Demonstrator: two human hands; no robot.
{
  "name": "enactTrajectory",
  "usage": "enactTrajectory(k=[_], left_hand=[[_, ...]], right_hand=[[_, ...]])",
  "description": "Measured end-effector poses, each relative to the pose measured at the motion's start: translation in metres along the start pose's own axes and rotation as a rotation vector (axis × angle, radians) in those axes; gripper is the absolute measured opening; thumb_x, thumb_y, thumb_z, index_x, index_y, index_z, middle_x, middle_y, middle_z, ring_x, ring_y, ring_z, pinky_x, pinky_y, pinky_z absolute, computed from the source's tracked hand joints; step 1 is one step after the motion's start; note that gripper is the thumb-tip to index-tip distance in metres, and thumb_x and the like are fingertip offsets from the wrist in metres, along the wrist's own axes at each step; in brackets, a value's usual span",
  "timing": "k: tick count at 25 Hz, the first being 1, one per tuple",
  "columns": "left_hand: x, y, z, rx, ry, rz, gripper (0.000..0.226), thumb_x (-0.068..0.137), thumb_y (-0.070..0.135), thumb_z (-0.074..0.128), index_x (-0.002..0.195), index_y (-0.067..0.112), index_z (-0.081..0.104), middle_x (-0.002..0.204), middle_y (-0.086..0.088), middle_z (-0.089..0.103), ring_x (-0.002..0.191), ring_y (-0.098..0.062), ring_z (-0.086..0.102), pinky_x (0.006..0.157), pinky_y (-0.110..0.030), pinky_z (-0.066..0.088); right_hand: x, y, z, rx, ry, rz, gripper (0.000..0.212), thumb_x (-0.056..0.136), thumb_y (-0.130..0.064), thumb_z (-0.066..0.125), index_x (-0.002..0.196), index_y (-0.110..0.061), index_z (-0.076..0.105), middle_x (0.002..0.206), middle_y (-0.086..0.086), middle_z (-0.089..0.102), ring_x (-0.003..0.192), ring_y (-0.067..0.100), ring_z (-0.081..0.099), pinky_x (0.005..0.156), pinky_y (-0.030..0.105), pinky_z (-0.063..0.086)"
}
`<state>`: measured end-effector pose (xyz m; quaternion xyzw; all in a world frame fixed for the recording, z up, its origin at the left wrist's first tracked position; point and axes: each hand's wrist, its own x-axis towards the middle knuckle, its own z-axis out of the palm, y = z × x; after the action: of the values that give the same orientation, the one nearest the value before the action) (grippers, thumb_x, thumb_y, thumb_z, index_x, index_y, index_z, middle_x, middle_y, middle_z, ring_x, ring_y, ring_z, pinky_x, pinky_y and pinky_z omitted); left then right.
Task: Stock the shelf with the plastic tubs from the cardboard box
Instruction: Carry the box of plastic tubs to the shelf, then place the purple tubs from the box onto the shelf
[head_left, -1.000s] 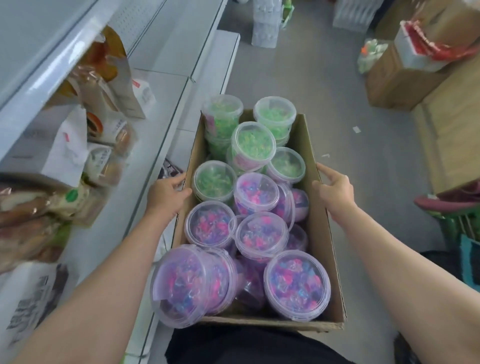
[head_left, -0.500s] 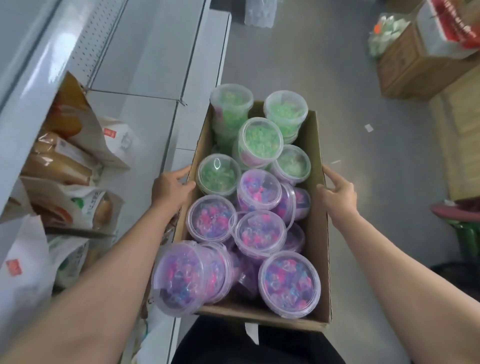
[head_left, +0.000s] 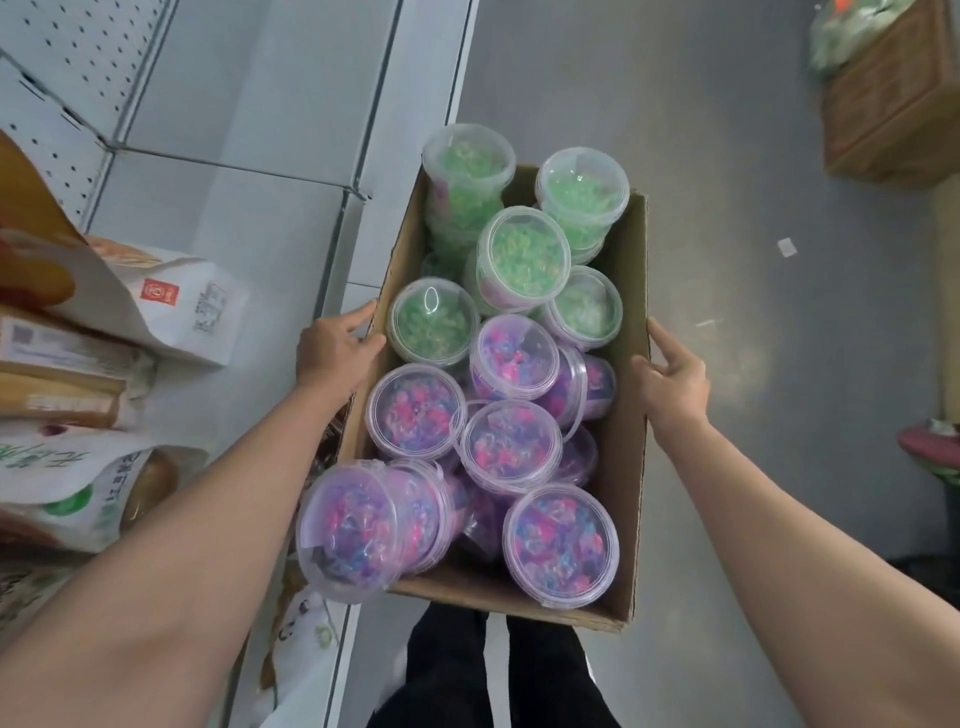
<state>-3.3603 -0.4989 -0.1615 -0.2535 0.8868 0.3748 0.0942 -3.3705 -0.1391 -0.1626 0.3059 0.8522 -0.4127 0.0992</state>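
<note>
Gripping the cardboard box (head_left: 626, 415) by both side walls, I'm curling my left hand (head_left: 332, 351) and right hand (head_left: 672, 382) over its edges; the plastic tubs (head_left: 511, 447) are sitting inside, beside the shelf (head_left: 218, 218).

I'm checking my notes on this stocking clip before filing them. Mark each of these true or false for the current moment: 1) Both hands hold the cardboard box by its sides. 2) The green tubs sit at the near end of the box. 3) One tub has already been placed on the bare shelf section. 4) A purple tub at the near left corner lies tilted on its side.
1) True: the left hand and right hand grip opposite walls of the cardboard box.
2) False: the green tubs sit at the far end; the purple tubs are nearer.
3) False: the bare shelf section holds no tub.
4) True: the tilted purple tub overhangs the box edge.
</note>
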Motion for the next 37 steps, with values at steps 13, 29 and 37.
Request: enactTrajectory(k=[13,29,37], left_hand=[[0.018,-0.025,0.037,-0.072,0.002,-0.081,0.049,0.088,0.023,0.067,0.135,0.032,0.055,0.078,0.000,0.071,0.061,-0.012,0.054,0.079,-0.034,0.057],[-0.131,-0.081,0.015,-0.426,-0.225,-0.329,0.066,0.081,0.048,0.069,0.139,0.021,0.051,0.141,-0.004,0.054,0.128,-0.018,0.051,0.106,-0.037,0.042],[-0.157,-0.078,0.005,-0.274,-0.144,-0.357,0.037,0.075,0.035,0.081,0.104,0.020,0.065,0.101,0.001,0.066,0.093,-0.020,0.062,0.069,-0.027,0.048]], right_hand=[[0.031,0.018,0.039,-0.121,0.025,0.027,0.056,0.087,-0.018,0.054,0.134,-0.049,0.053,0.051,-0.005,0.046,0.050,0.014,0.039,0.070,0.038,0.058],[-0.081,0.053,0.033,-0.648,-0.696,-0.127,0.040,0.085,-0.038,0.073,0.115,-0.013,0.067,0.117,0.002,0.064,0.108,0.022,0.061,0.091,0.032,0.050],[-0.076,0.052,0.017,-0.644,-0.805,-0.077,0.048,0.073,-0.049,0.081,0.105,-0.016,0.064,0.109,0.000,0.064,0.098,0.020,0.061,0.089,0.037,0.054]])
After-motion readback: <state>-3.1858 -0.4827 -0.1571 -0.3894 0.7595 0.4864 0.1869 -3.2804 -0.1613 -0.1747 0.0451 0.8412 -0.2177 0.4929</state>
